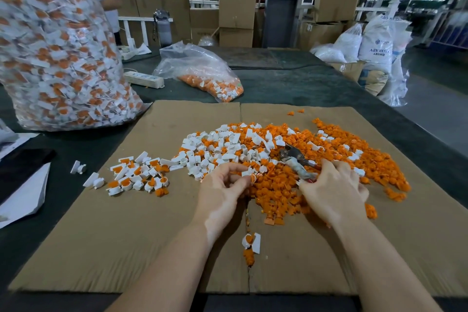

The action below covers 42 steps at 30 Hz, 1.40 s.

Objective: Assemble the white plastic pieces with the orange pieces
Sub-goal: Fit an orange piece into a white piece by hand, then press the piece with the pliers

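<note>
With the left hand (222, 185) pinching a white piece (247, 173) and the right hand (334, 185) curled in the orange pieces (278, 190), grip unclear, a misaligned press may pop it loose.

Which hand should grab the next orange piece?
Probably the right hand: it rests on the orange pile, while the left hand already pinches a white piece.

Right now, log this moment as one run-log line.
left hand: pinches white piece | right hand: on orange pile, beside pliers | finished pieces: left on cardboard
</note>
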### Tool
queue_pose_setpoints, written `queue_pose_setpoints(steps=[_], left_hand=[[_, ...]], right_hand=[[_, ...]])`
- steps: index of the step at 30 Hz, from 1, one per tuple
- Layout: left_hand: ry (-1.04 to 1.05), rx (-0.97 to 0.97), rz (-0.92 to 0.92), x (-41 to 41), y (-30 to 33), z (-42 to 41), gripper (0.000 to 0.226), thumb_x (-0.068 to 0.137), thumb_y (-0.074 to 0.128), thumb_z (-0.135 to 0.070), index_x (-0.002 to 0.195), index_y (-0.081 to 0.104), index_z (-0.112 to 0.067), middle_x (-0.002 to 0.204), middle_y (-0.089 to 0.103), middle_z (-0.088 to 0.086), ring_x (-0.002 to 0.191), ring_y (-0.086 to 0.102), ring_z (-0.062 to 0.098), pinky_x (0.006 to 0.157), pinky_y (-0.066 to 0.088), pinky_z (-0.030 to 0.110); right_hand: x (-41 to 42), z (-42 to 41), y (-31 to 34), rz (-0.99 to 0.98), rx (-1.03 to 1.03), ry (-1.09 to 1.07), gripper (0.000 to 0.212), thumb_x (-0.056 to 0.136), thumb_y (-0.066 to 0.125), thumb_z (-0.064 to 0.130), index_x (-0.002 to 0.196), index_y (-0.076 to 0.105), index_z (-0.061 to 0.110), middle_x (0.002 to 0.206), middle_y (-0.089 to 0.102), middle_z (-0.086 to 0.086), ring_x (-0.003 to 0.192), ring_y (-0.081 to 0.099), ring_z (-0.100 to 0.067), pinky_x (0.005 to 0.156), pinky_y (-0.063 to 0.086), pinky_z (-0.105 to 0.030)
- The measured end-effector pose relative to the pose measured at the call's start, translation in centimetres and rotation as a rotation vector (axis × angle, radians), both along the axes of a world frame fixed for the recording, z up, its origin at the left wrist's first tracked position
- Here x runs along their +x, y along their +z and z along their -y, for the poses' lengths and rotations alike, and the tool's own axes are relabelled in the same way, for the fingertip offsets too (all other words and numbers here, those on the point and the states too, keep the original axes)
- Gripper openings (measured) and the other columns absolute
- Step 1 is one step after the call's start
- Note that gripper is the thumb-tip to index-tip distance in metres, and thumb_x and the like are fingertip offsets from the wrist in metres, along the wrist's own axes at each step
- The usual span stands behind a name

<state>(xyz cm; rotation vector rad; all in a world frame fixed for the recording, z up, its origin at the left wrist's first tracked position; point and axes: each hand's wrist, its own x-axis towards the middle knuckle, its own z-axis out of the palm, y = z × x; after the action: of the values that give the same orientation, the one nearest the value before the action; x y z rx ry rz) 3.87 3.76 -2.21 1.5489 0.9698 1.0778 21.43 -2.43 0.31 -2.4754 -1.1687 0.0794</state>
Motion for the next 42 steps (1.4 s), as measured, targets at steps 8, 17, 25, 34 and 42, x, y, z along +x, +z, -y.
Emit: queue_pose_setpoints(steps=[8,17,25,34,42], left_hand=[[0.026,-0.024,-0.008,0.1,0.2,-0.1,0.015,0.088,0.063,-0.013,0.090,0.061,-0.028,0.076,0.068,0.008,0.065,0.062,0.002,0.059,0.045,0.006],[0.036,-0.276,0.286,0.4,1.5,-1.0,0.012,0.087,0.062,-0.002,0.098,0.060,-0.007,0.056,0.067,-0.002,0.051,0.062,0.004,0.051,0.049,0.014],[0.159,-0.383,0.344,0.6,3.1,-2.3,0.009,0.086,0.064,-0.002,0.092,0.063,-0.007,0.064,0.063,0.004,0.048,0.059,0.005,0.046,0.048,0.016],[0.248,-0.363,0.275,0.2,3.3,-2.4,0.006,0.086,0.064,-0.005,0.089,0.064,-0.011,0.062,0.063,0.002,0.045,0.058,0.000,0.044,0.046,0.014],[0.258,-0.375,0.283,0.4,3.9,-2.3,0.008,0.086,0.063,-0.003,0.090,0.063,-0.009,0.068,0.064,0.005,0.046,0.059,0.002,0.043,0.046,0.014]], right_hand=[[2.2,-0.8,0.3,0.091,-0.207,-0.026,0.053,0.074,0.060,0.056,0.109,0.050,0.018,0.126,0.042,-0.007,0.121,0.034,-0.028,0.100,0.026,-0.049],[0.1,0.1,2.5,0.084,0.070,0.188,0.037,0.087,0.051,0.049,0.104,0.049,0.015,0.098,0.052,-0.002,0.090,0.049,-0.019,0.071,0.040,-0.030],[-3.6,0.5,4.9,-0.512,-0.036,0.542,0.029,0.094,0.047,0.030,0.078,0.059,0.009,0.052,0.040,0.005,0.041,0.033,-0.008,0.043,0.024,-0.019],[-4.4,0.0,5.3,-0.703,-0.181,0.502,0.030,0.094,0.045,0.030,0.097,0.057,0.003,0.076,0.042,-0.007,0.073,0.043,-0.021,0.065,0.036,-0.030],[-4.5,-0.1,5.2,-0.572,-0.204,0.566,0.018,0.093,0.043,0.033,0.090,0.052,0.018,0.077,0.048,-0.002,0.070,0.049,-0.015,0.065,0.037,-0.031]])
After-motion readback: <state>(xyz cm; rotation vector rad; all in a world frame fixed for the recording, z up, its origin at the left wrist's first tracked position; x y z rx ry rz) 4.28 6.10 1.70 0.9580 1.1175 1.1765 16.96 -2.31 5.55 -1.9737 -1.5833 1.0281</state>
